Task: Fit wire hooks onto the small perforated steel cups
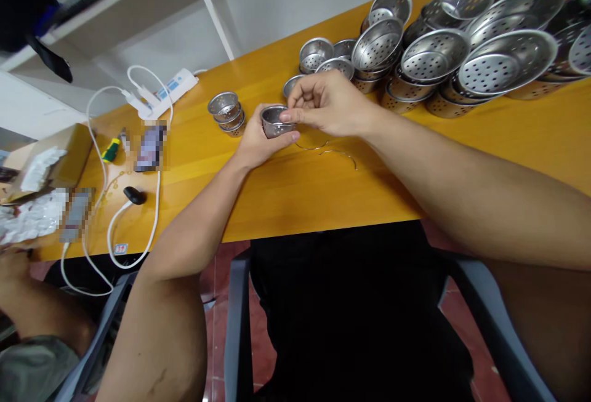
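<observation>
My left hand [256, 143] is wrapped round a small perforated metal cup [277, 128], its open mouth facing up. Over the cup's right rim, my right hand [325, 103] has its thumb and curled fingers pinched together. Whatever may be between those fingertips is hidden. On the table just below the hands lie thin curved metal wires [341, 152]. Left of the cup stands a short stack of similar perforated cups [225, 106]. More small cups [316, 52] stand behind my right hand, one partly covered by it.
Stacks of larger perforated metal bowls [505, 60] crowd the table's [295, 205] right rear. On the left lie a white power strip [173, 91], cables, a blurred-out phone [150, 148], a yellow-green tool [111, 151] and a black mouse-like object [135, 195]. Another person's arm [41, 303] is at lower left.
</observation>
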Demonstrator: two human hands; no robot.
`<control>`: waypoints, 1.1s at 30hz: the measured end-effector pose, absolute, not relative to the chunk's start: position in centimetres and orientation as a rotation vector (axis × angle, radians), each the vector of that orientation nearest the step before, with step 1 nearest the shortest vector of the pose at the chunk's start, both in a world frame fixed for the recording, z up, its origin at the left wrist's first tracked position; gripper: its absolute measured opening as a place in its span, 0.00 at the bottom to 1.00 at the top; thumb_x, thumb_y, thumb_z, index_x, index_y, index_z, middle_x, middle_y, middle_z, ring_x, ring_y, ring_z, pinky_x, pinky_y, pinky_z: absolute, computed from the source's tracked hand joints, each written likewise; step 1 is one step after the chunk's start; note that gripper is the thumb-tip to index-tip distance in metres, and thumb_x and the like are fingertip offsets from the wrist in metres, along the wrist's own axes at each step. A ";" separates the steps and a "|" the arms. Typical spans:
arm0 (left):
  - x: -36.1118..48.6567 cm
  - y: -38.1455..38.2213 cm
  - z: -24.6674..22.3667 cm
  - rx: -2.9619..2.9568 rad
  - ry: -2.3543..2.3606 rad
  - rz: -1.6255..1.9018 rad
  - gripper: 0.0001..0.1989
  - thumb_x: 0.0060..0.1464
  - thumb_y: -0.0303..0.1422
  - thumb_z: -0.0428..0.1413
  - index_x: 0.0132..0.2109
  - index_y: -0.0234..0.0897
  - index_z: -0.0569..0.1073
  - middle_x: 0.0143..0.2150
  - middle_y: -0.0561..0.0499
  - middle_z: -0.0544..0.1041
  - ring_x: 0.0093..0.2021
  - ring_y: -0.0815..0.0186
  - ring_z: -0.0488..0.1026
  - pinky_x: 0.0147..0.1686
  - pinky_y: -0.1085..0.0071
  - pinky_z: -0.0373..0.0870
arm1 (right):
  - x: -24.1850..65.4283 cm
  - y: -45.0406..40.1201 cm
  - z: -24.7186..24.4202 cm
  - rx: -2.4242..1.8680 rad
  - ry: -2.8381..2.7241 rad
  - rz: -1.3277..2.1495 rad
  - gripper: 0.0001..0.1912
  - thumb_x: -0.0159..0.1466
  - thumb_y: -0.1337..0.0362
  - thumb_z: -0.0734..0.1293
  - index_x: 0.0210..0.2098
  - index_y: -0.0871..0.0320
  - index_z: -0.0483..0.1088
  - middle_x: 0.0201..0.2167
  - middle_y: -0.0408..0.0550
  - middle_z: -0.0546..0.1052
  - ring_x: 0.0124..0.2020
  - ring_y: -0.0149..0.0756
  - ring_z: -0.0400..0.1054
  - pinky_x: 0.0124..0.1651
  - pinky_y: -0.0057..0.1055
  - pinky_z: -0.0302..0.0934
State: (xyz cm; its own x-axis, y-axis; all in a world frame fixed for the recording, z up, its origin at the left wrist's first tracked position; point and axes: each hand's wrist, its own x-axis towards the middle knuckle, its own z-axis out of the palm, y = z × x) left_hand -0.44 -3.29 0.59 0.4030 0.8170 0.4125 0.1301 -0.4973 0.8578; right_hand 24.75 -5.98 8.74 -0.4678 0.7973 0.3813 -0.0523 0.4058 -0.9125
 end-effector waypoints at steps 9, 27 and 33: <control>-0.5 -3.4 1.0 1.855 0.800 1.112 0.50 0.50 0.68 0.85 0.65 0.44 0.78 0.59 0.48 0.81 0.64 0.50 0.86 0.79 0.33 0.81 | 24.7 -5.9 8.3 -0.657 -1.801 1.143 0.36 0.63 0.28 0.90 0.39 0.50 0.77 0.35 0.45 0.83 0.36 0.37 0.73 0.40 0.37 0.72; -0.9 -1.7 0.8 1.973 0.837 1.313 0.54 0.52 0.72 0.81 0.71 0.48 0.72 0.66 0.45 0.82 0.73 0.45 0.85 0.83 0.38 0.77 | 25.6 -8.1 9.5 -0.845 -2.012 0.649 0.21 0.75 0.33 0.79 0.51 0.40 0.87 0.67 0.54 0.85 0.70 0.65 0.77 0.77 0.63 0.76; -0.9 -2.2 1.4 2.008 0.856 1.288 0.53 0.57 0.70 0.80 0.74 0.49 0.70 0.68 0.43 0.80 0.73 0.46 0.84 0.83 0.40 0.78 | 25.7 -8.2 9.7 -0.896 -2.076 0.636 0.21 0.74 0.37 0.80 0.59 0.38 0.88 0.69 0.54 0.85 0.74 0.67 0.76 0.82 0.66 0.72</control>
State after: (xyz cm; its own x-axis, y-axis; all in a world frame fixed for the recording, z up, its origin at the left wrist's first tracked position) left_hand -0.89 -2.21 1.39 0.3221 0.7770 0.5409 0.1974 -0.6139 0.7643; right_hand 25.75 -8.16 9.73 -0.4541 0.7668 0.4537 0.3811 0.6275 -0.6790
